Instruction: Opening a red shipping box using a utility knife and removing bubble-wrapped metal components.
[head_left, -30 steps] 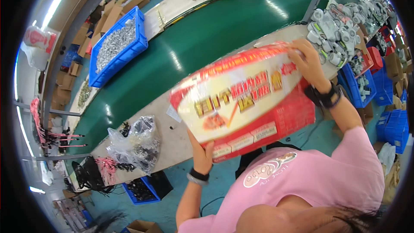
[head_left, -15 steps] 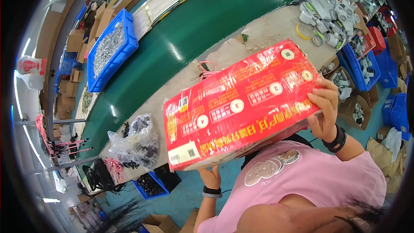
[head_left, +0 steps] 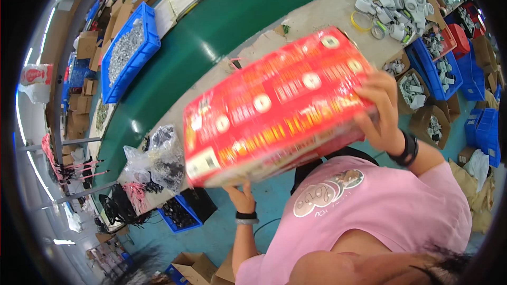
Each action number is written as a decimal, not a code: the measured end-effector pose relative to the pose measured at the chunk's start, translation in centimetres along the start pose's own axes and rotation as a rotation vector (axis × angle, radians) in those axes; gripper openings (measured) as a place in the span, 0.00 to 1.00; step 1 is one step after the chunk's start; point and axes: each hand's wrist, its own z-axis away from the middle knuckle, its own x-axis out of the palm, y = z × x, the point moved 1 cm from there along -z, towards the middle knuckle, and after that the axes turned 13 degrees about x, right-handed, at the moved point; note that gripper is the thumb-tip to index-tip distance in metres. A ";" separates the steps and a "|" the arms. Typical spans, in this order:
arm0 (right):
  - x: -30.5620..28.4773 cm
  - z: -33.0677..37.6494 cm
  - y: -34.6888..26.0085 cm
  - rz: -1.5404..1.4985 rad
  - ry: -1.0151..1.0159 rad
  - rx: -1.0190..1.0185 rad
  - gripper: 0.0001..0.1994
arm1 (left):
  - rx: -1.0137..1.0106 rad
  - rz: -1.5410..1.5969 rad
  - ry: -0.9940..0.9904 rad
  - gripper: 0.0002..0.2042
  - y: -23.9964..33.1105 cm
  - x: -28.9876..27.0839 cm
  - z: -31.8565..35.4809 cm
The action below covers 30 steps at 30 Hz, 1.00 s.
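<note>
A: Where's the box?

B: Big red flat box [head_left: 280, 108], plastic-wrapped, held up at chest height, tilted, right end higher. Above the near edge of the grey worktable [head_left: 317, 18], between person and table.

A: Grip?

B: Right hand [head_left: 381, 111] clamps the right end, fingers curled over the top face, thumb side hidden. Left hand [head_left: 242, 198] under the lower left corner, fingers up behind the box; how far they close, can't tell. Both carry it.

A: Room around the edges?

B: Left corner hangs just above a clear bag of dark parts [head_left: 158, 158] at the table's end. Far edge overlaps the table rim in view. Green conveyor belt [head_left: 211, 31] runs beyond, bare on this stretch.

A: Else nearby?

B: White-grey parts pile [head_left: 385, 0] far right on the table. Blue bin of metal bits [head_left: 129, 53] past the belt. Blue crates [head_left: 438, 68] and cardboard cartons [head_left: 430, 124] of parts on the floor at right, close by the right elbow. Blue tray [head_left: 177, 214] on the floor below the left hand.
</note>
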 end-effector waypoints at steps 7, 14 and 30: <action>5.8 -10.9 6.9 -0.115 -0.169 0.064 0.17 | -0.076 0.045 -0.113 0.27 1.3 -0.6 -8.9; 15.8 -21.0 16.7 -0.201 -0.571 0.399 0.22 | -0.149 0.438 -0.186 0.29 0.2 1.8 -16.4; 11.0 5.8 15.0 -1.320 -0.347 1.036 0.36 | -0.407 0.562 0.073 0.35 -8.2 7.5 -9.0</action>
